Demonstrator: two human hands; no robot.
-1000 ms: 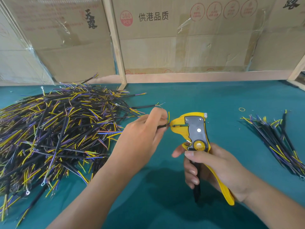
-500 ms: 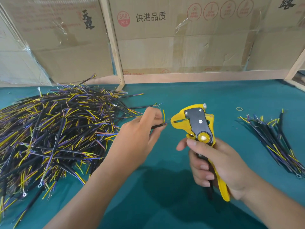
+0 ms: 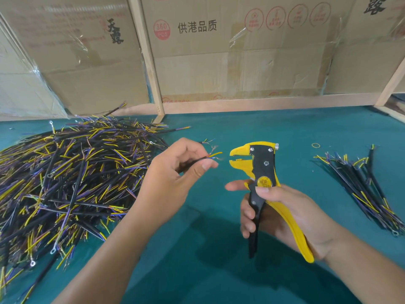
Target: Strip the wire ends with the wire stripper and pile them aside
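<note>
Head view: left hand (image 3: pixel 175 178) pinches wire (image 3: pixel 210 156) — right hand (image 3: pixel 282 213) (curled) grips stripper (image 3: pixel 263 165).

Wire (image 3: pixel 198 160): end formerly seated in the wire stripper (image 3: pixel 260 170) jaws, now withdrawn and clear of them, a gap open between the two. Frayed strands and yellow core exposed beyond the left hand (image 3: pixel 175 176) fingertips.
Wire stripper: jaws formerly closed on the wire, now parted and empty; tool tilted more upright in the right hand (image 3: pixel 282 213), handles spread wider.
</note>
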